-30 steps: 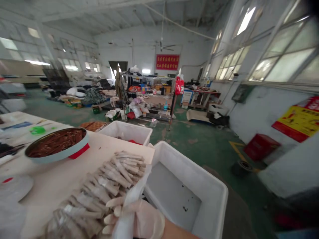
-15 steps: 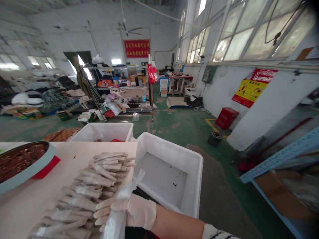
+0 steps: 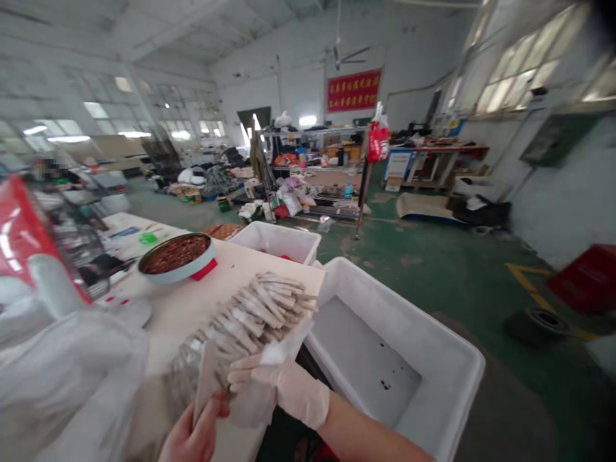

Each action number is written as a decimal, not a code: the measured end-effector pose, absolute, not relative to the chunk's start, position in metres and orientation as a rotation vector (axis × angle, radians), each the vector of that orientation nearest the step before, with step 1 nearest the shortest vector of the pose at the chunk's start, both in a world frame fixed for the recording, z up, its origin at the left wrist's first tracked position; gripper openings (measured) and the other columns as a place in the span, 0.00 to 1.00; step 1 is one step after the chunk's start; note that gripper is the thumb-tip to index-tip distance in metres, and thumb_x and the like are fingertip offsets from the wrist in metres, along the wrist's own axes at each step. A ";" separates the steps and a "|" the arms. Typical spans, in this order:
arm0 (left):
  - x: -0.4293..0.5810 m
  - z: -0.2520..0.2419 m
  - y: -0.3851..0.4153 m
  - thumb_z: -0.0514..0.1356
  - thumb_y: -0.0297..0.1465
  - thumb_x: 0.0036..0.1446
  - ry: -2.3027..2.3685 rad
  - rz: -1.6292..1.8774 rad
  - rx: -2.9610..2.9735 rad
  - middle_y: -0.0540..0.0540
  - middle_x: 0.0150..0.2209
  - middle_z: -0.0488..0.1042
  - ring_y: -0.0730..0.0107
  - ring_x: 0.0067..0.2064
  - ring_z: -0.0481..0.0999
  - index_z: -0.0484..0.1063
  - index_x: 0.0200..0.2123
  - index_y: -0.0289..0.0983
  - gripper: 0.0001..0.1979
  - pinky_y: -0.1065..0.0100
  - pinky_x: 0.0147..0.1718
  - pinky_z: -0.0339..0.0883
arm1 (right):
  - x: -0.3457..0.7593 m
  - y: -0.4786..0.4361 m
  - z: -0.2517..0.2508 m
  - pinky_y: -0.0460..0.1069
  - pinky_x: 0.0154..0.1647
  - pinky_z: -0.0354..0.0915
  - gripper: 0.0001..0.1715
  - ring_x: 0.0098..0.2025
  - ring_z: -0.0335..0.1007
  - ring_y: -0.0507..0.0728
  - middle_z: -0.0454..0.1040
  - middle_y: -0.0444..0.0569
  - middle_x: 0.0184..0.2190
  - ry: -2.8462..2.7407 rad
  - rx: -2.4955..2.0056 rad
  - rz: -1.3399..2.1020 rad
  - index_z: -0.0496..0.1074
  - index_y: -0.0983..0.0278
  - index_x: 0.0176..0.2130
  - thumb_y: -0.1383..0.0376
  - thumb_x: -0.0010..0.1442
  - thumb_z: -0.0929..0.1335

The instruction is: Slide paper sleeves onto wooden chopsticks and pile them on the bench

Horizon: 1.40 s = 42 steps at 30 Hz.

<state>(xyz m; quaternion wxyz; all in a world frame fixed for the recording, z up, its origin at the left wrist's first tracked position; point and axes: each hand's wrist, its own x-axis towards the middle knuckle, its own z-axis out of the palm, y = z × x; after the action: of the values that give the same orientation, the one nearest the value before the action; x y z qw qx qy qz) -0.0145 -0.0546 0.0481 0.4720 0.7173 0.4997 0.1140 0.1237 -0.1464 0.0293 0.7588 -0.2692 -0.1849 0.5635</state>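
My left hand (image 3: 197, 430), bare, is closed on a pale flat strip (image 3: 206, 378) that stands up from its grip. My right hand (image 3: 296, 391), in a thin whitish glove, pinches a translucent plastic bag (image 3: 255, 403) under its thumb, with the fingers stretched behind it. Part of the bag rises past the thumb toward the table's edge. Just beyond both hands, a row of pale bundled strips (image 3: 262, 308) in clear plastic lies along the table (image 3: 235, 260). The near end of that row is blurred.
A round tin (image 3: 192, 268) of brown pieces stands on the table. To the right is a white plastic tub (image 3: 409, 314) with dark specks on its floor; another white tub (image 3: 308, 240) stands behind. White sheeting (image 3: 72, 385) and a red-and-white bag (image 3: 29, 237) are at left.
The view has swung left, bringing the sheeting and red-and-white bag into sight. My left hand has come into view with the pale strip. My right hand still holds the plastic bag.
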 end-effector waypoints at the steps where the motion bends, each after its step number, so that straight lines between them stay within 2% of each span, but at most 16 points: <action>1: -0.015 0.047 -0.054 0.53 0.52 0.49 1.097 0.293 1.704 0.58 0.12 0.52 0.79 0.16 0.52 0.66 0.28 0.36 0.23 0.73 0.18 0.51 | 0.118 -0.140 0.030 0.55 0.49 0.61 0.22 0.37 0.72 0.57 0.76 0.54 0.35 -0.390 -0.606 1.206 0.75 0.70 0.39 0.60 0.44 0.74; 2: -0.016 0.046 -0.053 0.55 0.52 0.46 1.035 0.296 1.652 0.59 0.12 0.51 0.80 0.15 0.50 0.65 0.28 0.36 0.23 0.73 0.17 0.46 | 0.114 -0.133 0.029 0.54 0.48 0.62 0.20 0.36 0.72 0.56 0.76 0.52 0.34 -0.370 -0.631 1.186 0.75 0.69 0.37 0.61 0.45 0.74; 4: -0.019 0.046 -0.049 0.60 0.48 0.40 1.028 0.317 1.628 0.59 0.14 0.53 0.81 0.16 0.50 0.62 0.26 0.37 0.20 0.74 0.16 0.44 | 0.108 -0.123 0.023 0.51 0.47 0.63 0.17 0.37 0.71 0.55 0.77 0.49 0.33 -0.304 -0.687 1.161 0.75 0.67 0.36 0.62 0.44 0.74; 8: -0.028 0.046 -0.036 0.59 0.39 0.44 1.027 0.341 1.651 0.57 0.17 0.56 0.79 0.18 0.53 0.62 0.25 0.37 0.12 0.74 0.19 0.47 | 0.107 -0.107 0.008 0.48 0.45 0.63 0.20 0.36 0.72 0.53 0.78 0.47 0.32 -0.216 -0.764 1.267 0.75 0.66 0.40 0.62 0.45 0.74; 14: -0.037 0.036 -0.024 0.58 0.36 0.46 1.021 0.401 1.645 0.55 0.20 0.59 0.77 0.22 0.57 0.64 0.27 0.36 0.10 0.73 0.23 0.51 | 0.106 -0.085 0.003 0.48 0.41 0.64 0.19 0.36 0.71 0.54 0.77 0.48 0.33 -0.275 -0.837 1.340 0.74 0.66 0.40 0.62 0.47 0.72; 18: -0.038 0.038 -0.016 0.56 0.35 0.48 1.084 0.454 1.692 0.55 0.21 0.59 0.77 0.23 0.57 0.62 0.25 0.36 0.08 0.73 0.23 0.51 | 0.101 -0.072 0.004 0.50 0.38 0.64 0.22 0.34 0.70 0.55 0.76 0.50 0.32 -0.403 -0.896 1.322 0.73 0.67 0.40 0.55 0.49 0.71; 21: -0.037 0.044 -0.009 0.55 0.35 0.49 1.104 0.469 1.698 0.55 0.20 0.57 0.78 0.22 0.56 0.61 0.24 0.36 0.09 0.74 0.22 0.50 | 0.101 -0.066 0.004 0.48 0.37 0.64 0.22 0.34 0.69 0.54 0.75 0.48 0.33 -0.586 -0.916 1.379 0.73 0.65 0.41 0.56 0.48 0.72; 24: -0.037 0.047 -0.005 0.55 0.38 0.51 1.106 0.491 1.665 0.56 0.20 0.56 0.79 0.21 0.55 0.60 0.25 0.36 0.11 0.74 0.21 0.49 | 0.105 -0.055 0.004 0.45 0.30 0.61 0.13 0.28 0.65 0.50 0.72 0.44 0.26 -0.718 -0.990 1.423 0.73 0.66 0.31 0.58 0.49 0.72; 27: -0.040 0.045 -0.005 0.50 0.44 0.54 1.119 0.510 1.564 0.57 0.18 0.55 0.79 0.19 0.53 0.61 0.27 0.36 0.16 0.74 0.18 0.47 | 0.117 -0.040 0.002 0.44 0.25 0.59 0.16 0.22 0.61 0.48 0.66 0.42 0.18 -0.650 -1.000 1.388 0.68 0.67 0.21 0.57 0.48 0.71; 33: -0.043 0.040 -0.011 0.43 0.54 0.53 1.107 0.510 1.352 0.56 0.20 0.56 0.81 0.17 0.51 0.64 0.34 0.33 0.29 0.74 0.17 0.44 | 0.145 -0.015 0.005 0.41 0.14 0.49 0.19 0.14 0.48 0.43 0.58 0.36 0.13 -0.286 -0.790 1.525 0.65 0.66 0.21 0.58 0.44 0.74; 38: -0.043 0.037 -0.006 0.53 0.49 0.50 1.134 0.574 1.453 0.57 0.19 0.53 0.80 0.20 0.51 0.63 0.30 0.34 0.21 0.74 0.19 0.45 | 0.155 -0.006 0.015 0.38 0.13 0.50 0.20 0.13 0.47 0.41 0.59 0.35 0.14 -0.173 -0.579 1.702 0.63 0.67 0.21 0.61 0.42 0.76; 42: -0.045 0.034 -0.005 0.56 0.44 0.51 1.230 0.657 1.690 0.55 0.22 0.55 0.77 0.24 0.55 0.62 0.28 0.35 0.16 0.74 0.22 0.48 | 0.154 -0.003 0.020 0.39 0.12 0.50 0.22 0.13 0.49 0.42 0.59 0.35 0.13 -0.204 -0.623 1.668 0.61 0.66 0.20 0.59 0.42 0.76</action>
<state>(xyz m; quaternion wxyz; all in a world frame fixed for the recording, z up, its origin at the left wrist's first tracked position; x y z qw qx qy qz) -0.0450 -0.0046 0.0342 0.4576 0.6857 0.4993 0.2667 0.1535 -0.0033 0.0202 0.6247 -0.2715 -0.0888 0.7268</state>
